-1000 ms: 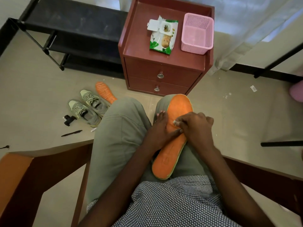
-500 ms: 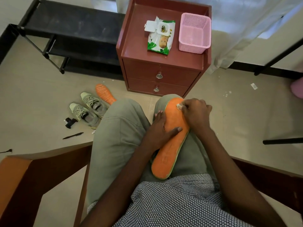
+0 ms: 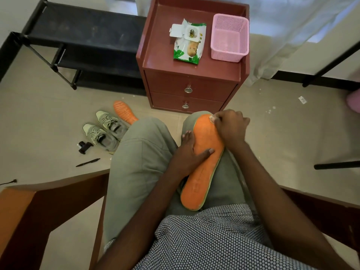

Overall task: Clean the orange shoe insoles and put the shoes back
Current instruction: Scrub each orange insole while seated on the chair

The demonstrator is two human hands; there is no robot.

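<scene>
Orange insole (image 3: 204, 158) lengthwise on right thigh, green-edged rim, faint stamped heel marks, left hand (image 3: 190, 152) pressing its middle with flat fingers, right hand (image 3: 230, 126) curled at the toe, pinching perhaps a white wipe (image 3: 211, 119), second insole (image 3: 124, 112) on floor beside grey-green shoes (image 3: 105, 131).

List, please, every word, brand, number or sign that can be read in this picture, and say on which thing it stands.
None can be read.
Wipes pack on the nightstand: printing and a picture, letters too blurred.
Insole on the lap: faint embossed marks near the heel, not legible.
Shoes on the floor: no readable brand.
Pink basket: no text.
</scene>
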